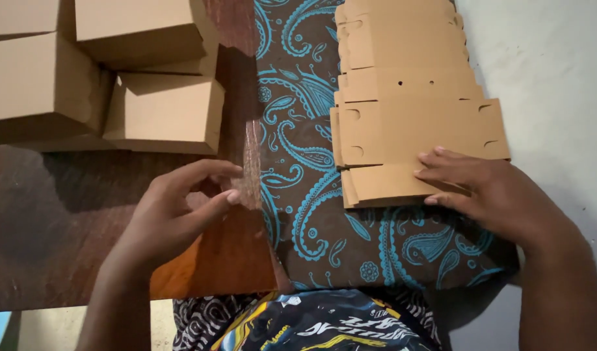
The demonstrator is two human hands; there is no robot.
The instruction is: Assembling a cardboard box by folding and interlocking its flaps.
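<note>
Head camera view, looking down: a person's right hand (487, 192) lies flat, fingers spread, on the near end of a stack of flat die-cut cardboard box blanks (409, 104), fingertips pressing the nearest flap. The stack rests on a brown cloth with a blue paisley pattern (311, 182), right of centre, its long axis running from near to far, away from the person. The blanks lie directly under and just beyond the right hand, making it much the nearer of the two; the right forearm comes in from the near right corner. The left hand (175, 214) hovers over the dark wooden bench (64, 214), well apart from the stack, thumb and curled fingers drawn close together near the cloth's left edge. Whether anything is pinched between them cannot be told. At the far left of the bench, several folded cardboard boxes (162, 110) stand grouped together, touching one another. A patterned garment on the person's lap shows at the near edge, with a pale surface (558, 65) on the right.
</note>
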